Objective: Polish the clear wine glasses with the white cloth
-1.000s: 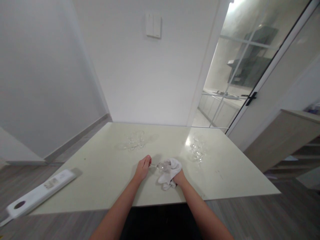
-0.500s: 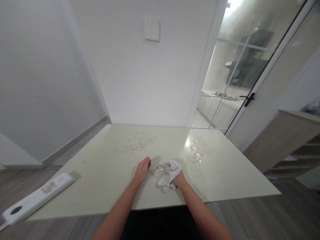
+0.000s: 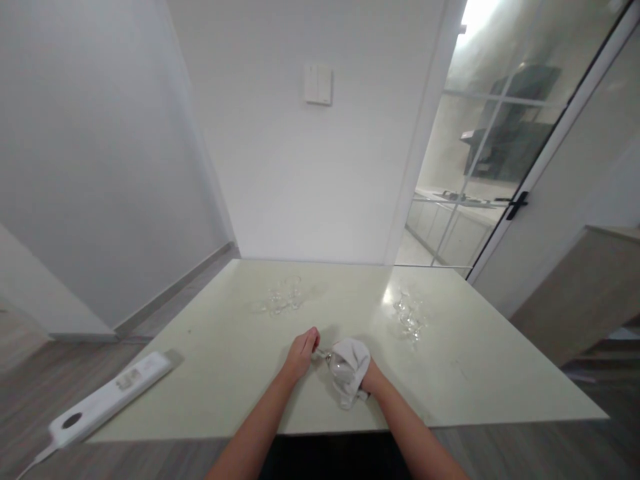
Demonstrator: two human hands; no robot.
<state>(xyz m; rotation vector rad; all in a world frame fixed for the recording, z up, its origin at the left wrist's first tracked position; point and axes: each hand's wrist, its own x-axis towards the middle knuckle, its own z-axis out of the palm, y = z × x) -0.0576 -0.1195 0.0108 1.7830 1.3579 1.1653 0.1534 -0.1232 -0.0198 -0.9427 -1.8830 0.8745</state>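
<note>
My left hand [image 3: 301,353] grips the stem end of a clear wine glass [image 3: 336,363] held sideways just above the pale table [image 3: 230,373]. My right hand [image 3: 369,381] holds a white cloth [image 3: 350,367] wrapped over the glass's bowl, so most of the bowl is hidden. Both hands are near the table's front edge, at its middle.
A group of clear glasses [image 3: 283,298] stands at the back left of the table, another group [image 3: 409,315] at the back right. A white power strip [image 3: 107,400] lies over the left front corner. A white wall is behind; a glass door [image 3: 505,153] stands at right.
The cloth has moved further over the glass bowl, covering more of it. The camera view has shifted a little right and down; the hands stay in the same spot.
</note>
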